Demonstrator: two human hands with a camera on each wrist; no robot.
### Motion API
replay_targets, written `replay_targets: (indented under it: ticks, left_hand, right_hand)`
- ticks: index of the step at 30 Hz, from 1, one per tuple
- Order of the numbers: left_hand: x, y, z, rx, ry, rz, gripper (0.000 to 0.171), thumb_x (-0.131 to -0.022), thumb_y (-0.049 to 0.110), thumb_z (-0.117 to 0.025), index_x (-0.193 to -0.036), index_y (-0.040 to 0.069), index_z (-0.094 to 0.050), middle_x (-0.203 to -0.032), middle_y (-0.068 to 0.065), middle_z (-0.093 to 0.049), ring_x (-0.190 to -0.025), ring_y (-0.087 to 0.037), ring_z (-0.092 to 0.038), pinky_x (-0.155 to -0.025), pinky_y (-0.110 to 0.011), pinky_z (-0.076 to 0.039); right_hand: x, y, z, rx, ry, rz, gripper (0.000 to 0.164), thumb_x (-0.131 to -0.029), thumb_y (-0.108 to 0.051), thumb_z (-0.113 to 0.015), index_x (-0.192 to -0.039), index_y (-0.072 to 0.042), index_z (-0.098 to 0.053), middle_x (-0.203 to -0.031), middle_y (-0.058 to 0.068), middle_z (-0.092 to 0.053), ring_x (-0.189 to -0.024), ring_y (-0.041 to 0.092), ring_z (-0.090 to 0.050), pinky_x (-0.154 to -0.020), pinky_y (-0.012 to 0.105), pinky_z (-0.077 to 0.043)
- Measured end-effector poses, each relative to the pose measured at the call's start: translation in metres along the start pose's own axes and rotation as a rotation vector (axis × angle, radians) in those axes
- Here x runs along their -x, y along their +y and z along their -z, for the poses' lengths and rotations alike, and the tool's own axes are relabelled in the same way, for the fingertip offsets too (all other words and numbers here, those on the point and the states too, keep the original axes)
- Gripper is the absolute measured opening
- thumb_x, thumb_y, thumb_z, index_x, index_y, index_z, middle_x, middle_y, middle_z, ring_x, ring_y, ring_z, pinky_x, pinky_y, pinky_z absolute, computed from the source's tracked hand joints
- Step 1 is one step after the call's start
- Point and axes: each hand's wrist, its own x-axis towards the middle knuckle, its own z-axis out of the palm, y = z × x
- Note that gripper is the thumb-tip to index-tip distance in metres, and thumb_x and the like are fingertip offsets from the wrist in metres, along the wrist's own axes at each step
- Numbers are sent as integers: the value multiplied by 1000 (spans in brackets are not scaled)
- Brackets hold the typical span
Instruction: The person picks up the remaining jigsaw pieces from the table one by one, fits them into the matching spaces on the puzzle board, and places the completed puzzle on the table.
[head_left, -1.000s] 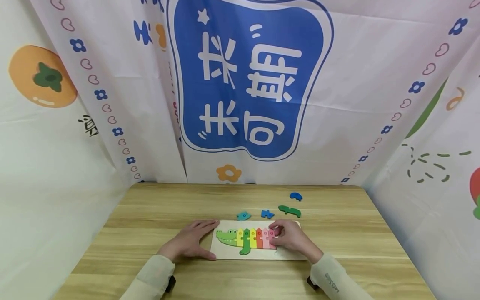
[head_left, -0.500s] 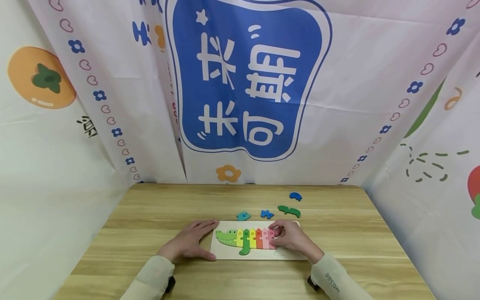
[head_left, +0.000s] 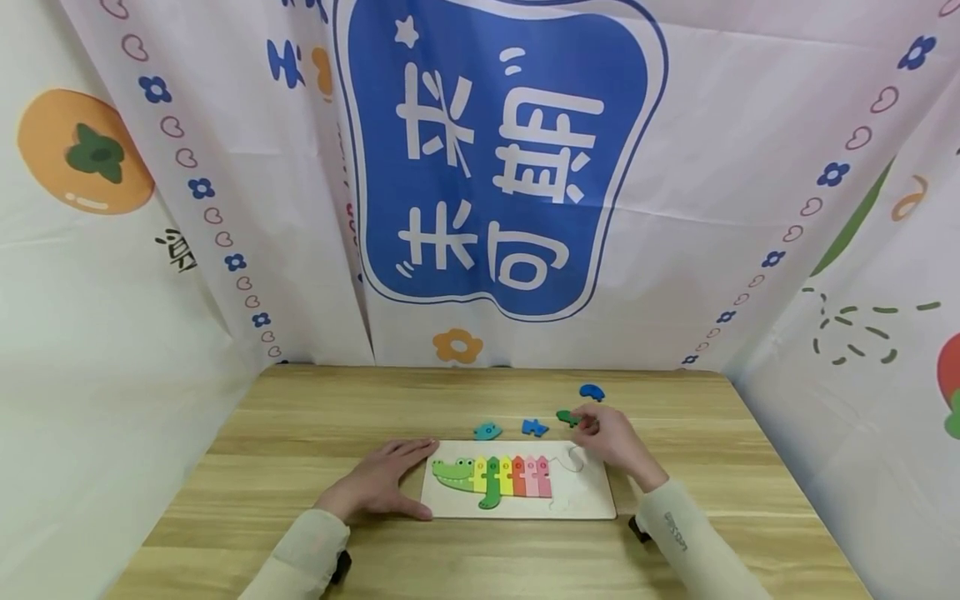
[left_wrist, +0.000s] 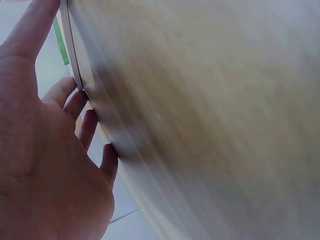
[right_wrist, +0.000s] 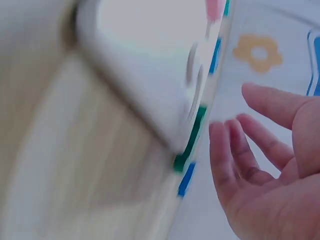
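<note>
A pale puzzle board (head_left: 588, 502) lies on the table, bearing a crocodile's green head (head_left: 452, 473) and a row of coloured body pieces (head_left: 518, 477). At its left edge rests my left hand (head_left: 377, 483), thumb and fingers spread along the side; in the left wrist view its fingertips touch the rim. My right hand (head_left: 613, 440) hovers over the loose green tail-shaped piece (head_left: 566, 416), hiding part of it in the head view. The right wrist view shows that green piece (right_wrist: 194, 136) lying beyond the board, apart from the loosely bent fingers (right_wrist: 218, 155), with nothing between them and the thumb.
Behind the board lie a teal piece (head_left: 487, 431) and a blue piece (head_left: 535, 427). Farther back is another blue piece (head_left: 592, 392). Printed cloth (head_left: 517, 342) hangs at the table's back edge and along both sides.
My right hand has left the pink end piece and moved back and right to the green piece, uncovering the outlined recess on the board. My left hand stays in place.
</note>
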Motion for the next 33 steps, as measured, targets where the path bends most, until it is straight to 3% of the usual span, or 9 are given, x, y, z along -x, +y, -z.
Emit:
replay_targets:
  ticks: [4,8,18,26,33]
  left_hand:
    - [0,1,1,1,-1,-4,110,-75,71,-80,-163,23,-36,-167,-4,-36,-153,-42,-30,-118,-70,-26]
    - [-1,0,1,-1,2,-9,110,-75,71,-80,-163,21,-37,-167,-4,-37,-152,-42,-31,-118,-70,-27]
    - [1,1,2,5,-4,8,110,-74,71,-81,-163,23,-36,-167,-4,-36,-153,-42,-30,-119,-70,-25]
    - [3,3,3,6,-2,8,109,-75,69,-82,-163,22,-37,-167,-5,-36,-153,-43,-30,-118,-70,-26]
    - [1,2,2,4,-6,3,110,-75,70,-81,-163,22,-36,-168,-5,-36,-153,-43,-30,-119,-71,-25]
  right_hand:
    - [-13,17,10,92,52,14,41,-93,-10,-77,-131,0,-68,-115,18,-68,-99,28,-64,-85,45,-57]
    - [-22,27,13,148,33,1,43,-93,-14,-77,-133,1,-67,-120,20,-68,-104,31,-64,-92,50,-55]
    - [-36,32,8,264,14,13,15,-88,-11,-83,-100,-6,-77,-92,5,-70,-83,19,-62,-79,42,-55]
    - [-33,29,10,255,30,26,10,-93,-9,-77,-100,-2,-75,-91,7,-72,-86,20,-67,-82,43,-58]
    - [-30,25,12,99,-13,-28,30,-98,-14,-71,-123,3,-68,-104,11,-70,-91,21,-66,-79,38,-58]
